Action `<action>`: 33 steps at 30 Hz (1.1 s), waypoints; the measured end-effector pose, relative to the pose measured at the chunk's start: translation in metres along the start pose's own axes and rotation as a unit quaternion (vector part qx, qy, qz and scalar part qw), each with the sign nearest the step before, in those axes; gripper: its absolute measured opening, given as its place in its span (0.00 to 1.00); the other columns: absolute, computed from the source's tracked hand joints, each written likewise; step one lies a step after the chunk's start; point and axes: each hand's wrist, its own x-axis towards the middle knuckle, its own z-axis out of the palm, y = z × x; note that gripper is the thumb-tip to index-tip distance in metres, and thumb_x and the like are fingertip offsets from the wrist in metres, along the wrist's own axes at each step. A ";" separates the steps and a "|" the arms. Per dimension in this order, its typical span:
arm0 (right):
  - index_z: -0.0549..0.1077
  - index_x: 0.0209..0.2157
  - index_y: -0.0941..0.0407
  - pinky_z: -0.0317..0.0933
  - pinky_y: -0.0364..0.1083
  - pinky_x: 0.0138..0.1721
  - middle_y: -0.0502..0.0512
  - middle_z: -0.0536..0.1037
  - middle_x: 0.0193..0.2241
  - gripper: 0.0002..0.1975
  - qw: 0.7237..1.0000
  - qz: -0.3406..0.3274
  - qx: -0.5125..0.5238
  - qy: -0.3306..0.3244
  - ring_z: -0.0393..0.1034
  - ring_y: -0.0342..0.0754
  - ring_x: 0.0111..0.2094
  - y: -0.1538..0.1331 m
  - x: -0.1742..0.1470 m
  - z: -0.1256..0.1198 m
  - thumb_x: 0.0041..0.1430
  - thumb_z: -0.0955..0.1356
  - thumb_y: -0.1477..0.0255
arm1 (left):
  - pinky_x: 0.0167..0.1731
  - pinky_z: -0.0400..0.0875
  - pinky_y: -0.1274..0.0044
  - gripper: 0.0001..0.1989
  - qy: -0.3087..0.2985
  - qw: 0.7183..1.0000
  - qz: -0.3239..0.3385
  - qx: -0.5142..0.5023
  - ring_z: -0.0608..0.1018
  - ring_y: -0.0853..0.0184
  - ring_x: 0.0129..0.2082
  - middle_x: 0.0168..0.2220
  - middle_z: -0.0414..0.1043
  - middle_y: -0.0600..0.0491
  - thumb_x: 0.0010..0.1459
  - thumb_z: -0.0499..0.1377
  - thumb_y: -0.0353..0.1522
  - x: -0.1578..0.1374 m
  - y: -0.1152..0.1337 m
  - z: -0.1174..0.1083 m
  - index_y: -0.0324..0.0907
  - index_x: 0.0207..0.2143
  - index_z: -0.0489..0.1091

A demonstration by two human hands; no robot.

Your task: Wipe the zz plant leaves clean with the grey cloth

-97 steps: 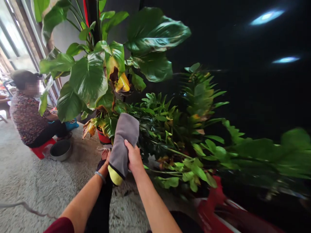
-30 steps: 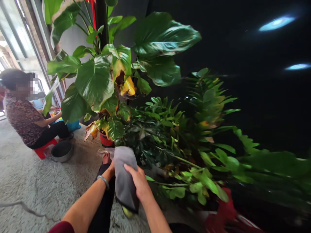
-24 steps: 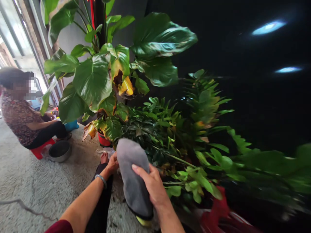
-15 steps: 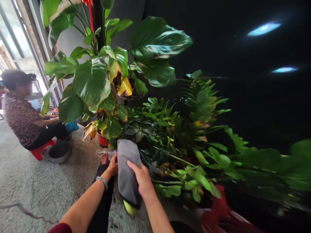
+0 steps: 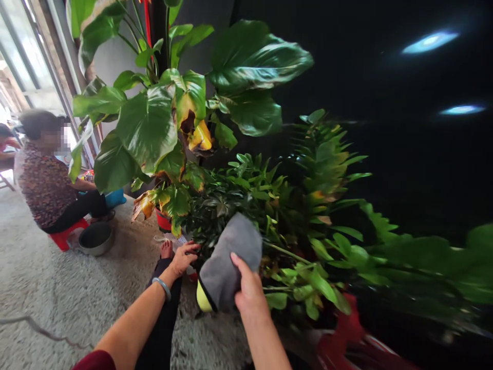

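Note:
My right hand (image 5: 248,290) grips a folded grey cloth (image 5: 227,257), thumb pressed on its upper face. A yellow-green underside and a black edging show at the cloth's lower left corner. Just left of the cloth, my left hand (image 5: 185,259) has its fingers stretched out and holds nothing. A grey-green bangle (image 5: 162,288) circles that wrist. Dark leafy foliage (image 5: 215,205) lies right beyond both hands. The right fingers under the cloth are hidden.
Behind stands a tall plant (image 5: 148,128) with broad, partly browned leaves in a red pot (image 5: 164,221). More greenery (image 5: 319,288) spreads rightward over a red object (image 5: 342,334). At left, a person (image 5: 48,174) sits on a red stool (image 5: 67,236) beside a grey basin (image 5: 96,240).
The cloth has swung from upright to tilted right, moving rightward with my right hand. My left hand has come away from its edge, and its fingers have spread.

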 end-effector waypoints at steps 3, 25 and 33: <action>0.78 0.29 0.52 0.72 0.56 0.35 0.55 0.82 0.28 0.18 0.998 0.048 -0.034 -0.008 0.78 0.63 0.37 0.028 -0.026 -0.026 0.35 0.76 0.57 | 0.32 0.70 0.77 0.21 -0.022 0.998 -0.033 -0.040 0.75 0.64 0.37 0.49 0.75 0.47 0.42 0.62 0.28 0.001 0.003 -0.004 0.39 0.42 0.80; 0.80 0.34 0.59 0.71 0.53 0.40 0.58 0.83 0.31 0.24 0.993 -0.071 -0.027 -0.096 0.78 0.59 0.37 -0.012 -0.032 0.012 0.34 0.78 0.60 | 0.40 0.70 0.73 0.15 0.167 0.908 -0.022 -0.383 0.74 0.70 0.32 0.27 0.69 0.57 0.29 0.63 0.20 0.005 0.009 -0.029 0.40 0.21 0.62; 0.80 0.29 0.58 0.70 0.52 0.34 0.58 0.83 0.28 0.21 0.988 0.003 -0.121 -0.095 0.77 0.60 0.34 0.014 -0.026 0.001 0.30 0.77 0.61 | 0.43 0.69 0.73 0.13 0.163 0.878 0.016 -0.450 0.75 0.70 0.36 0.39 0.75 0.54 0.32 0.63 0.20 0.000 0.009 -0.051 0.40 0.22 0.64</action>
